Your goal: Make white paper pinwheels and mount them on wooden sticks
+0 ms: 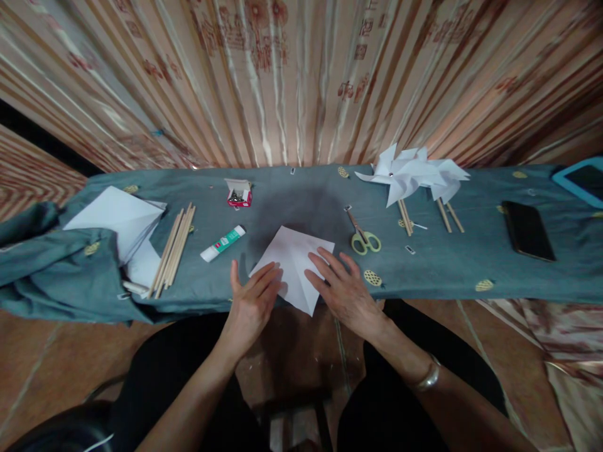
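A white square of paper with a crease line lies turned like a diamond, its near corner hanging past the table's front edge. My left hand rests its fingers on the paper's left corner, thumb held apart. On the right side of the sheet, my right hand lies with spread fingers. Close to that hand is a pair of scissors with green handles, blades pointing away. A glue stick lies left of the paper. Beyond it stands an opened small red box with shiny metal bits inside.
Wooden sticks and a stack of white paper lie at the left, partly under folded cloth. Several paper pinwheels on sticks lie at the back right. A phone and a blue-framed device are farther right. A curtain hangs behind.
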The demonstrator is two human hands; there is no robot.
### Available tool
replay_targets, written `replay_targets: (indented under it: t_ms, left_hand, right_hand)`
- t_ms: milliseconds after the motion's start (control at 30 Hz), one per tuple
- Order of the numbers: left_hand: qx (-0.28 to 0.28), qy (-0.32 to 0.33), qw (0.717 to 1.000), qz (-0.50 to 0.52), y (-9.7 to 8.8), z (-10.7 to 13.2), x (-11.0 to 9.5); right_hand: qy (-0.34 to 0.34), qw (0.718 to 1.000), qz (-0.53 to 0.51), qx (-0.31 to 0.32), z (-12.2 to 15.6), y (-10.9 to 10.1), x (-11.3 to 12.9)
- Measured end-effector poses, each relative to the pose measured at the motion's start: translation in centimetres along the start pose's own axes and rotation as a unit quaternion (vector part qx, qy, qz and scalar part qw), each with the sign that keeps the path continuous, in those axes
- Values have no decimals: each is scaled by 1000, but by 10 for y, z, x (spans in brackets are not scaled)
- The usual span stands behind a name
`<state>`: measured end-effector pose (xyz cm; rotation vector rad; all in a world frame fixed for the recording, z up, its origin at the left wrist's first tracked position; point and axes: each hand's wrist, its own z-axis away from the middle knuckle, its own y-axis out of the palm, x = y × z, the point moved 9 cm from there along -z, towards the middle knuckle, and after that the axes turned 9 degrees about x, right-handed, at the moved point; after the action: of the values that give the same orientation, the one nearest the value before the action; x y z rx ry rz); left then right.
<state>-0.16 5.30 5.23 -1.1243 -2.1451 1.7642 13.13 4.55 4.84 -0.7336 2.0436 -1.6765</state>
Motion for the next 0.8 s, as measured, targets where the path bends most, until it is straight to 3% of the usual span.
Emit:
replay_targets:
  t_ms: [167,267,367,533,800]
  left_hand:
    - [11,26,999,45,-1,14,4]
    - [13,0,997,77,1,21,15]
    - [-5,-43,994,98,3,24,28]
    - [-35,-89,989,113,0,24,39]
    - [-39,-135,985,103,-1,27,51]
  right_hand:
    - [7,985,-170,-13,6,-1,-13]
    - [69,953,-296,8,7,9,-27]
    - [134,923,-359,22,1,20,-38]
    - [193,904,-380,40,-11,27,-45]
    - [212,919,-327,55,-21,30,-47]
